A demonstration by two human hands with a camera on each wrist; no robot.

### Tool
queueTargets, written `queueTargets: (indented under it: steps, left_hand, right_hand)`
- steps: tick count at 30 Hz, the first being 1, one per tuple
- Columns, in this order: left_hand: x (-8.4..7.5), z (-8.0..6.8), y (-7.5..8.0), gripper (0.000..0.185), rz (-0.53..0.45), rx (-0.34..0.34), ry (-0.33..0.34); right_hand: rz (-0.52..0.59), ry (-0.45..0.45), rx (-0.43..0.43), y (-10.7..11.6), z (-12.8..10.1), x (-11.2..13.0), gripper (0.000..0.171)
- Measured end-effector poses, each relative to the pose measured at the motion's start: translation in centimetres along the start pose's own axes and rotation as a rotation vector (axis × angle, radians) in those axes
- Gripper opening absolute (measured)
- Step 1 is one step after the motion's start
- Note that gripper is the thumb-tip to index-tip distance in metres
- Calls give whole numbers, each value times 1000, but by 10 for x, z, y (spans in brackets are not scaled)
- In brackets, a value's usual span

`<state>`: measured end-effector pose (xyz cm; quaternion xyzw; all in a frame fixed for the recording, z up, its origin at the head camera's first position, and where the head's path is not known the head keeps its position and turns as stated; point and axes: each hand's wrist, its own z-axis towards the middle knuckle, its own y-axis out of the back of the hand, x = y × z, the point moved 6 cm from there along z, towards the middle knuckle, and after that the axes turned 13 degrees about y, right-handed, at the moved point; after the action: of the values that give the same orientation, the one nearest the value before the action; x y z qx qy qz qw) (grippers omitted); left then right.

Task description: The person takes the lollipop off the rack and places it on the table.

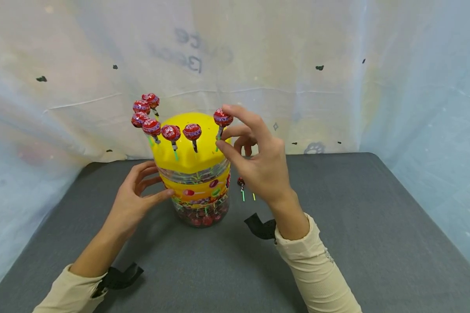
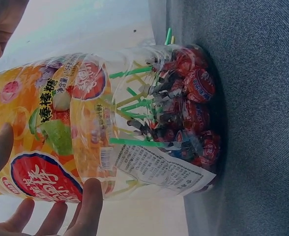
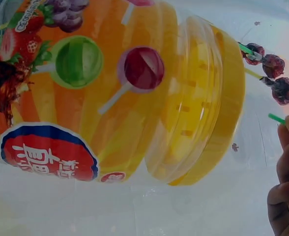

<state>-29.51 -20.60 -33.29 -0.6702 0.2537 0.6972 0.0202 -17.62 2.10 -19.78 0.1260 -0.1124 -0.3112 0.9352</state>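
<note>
A clear plastic candy jar [image 1: 193, 191] with an orange printed label and a domed yellow lid [image 1: 192, 121] stands upright on the table. Several red-wrapped lollipops [image 1: 171, 133] stick up along the lid's left and front edge. Lollipops [image 2: 196, 113] also fill the jar's bottom in the left wrist view, heads down. My left hand [image 1: 135, 198] holds the jar's left side, thumb at the front and fingers behind. Above the lid's right edge, my right hand [image 1: 264, 161] pinches another lollipop [image 1: 223, 117], head up. In the right wrist view, its green stick end [image 3: 276, 118] is apart from the lid.
Loose lollipops [image 1: 241, 182] lie on the grey table [image 1: 337, 243], right of the jar and partly behind my right hand. Black straps [image 1: 121, 278] hang from both wrists. A pale curtain [image 1: 297, 52] with dark specks closes off the back and sides.
</note>
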Motion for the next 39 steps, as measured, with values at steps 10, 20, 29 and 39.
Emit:
queueTargets:
  steps: [10,20,29,39]
  left_hand:
    - [0,0,0,75,8,-1,17]
    - [0,3,1,73,32,-1,4]
    - [0,4,0,72,29,2,-6]
    - [0,-1,0,72,23,-12,-21]
  right_hand:
    - [7,-30,80,-1,-5,0,48]
    - [-60,-59,156,13,-17,-12,47]
    - [-128,-110,274,24,-35,-23,46]
    - [-173,-214,379,37,-42,-41,48]
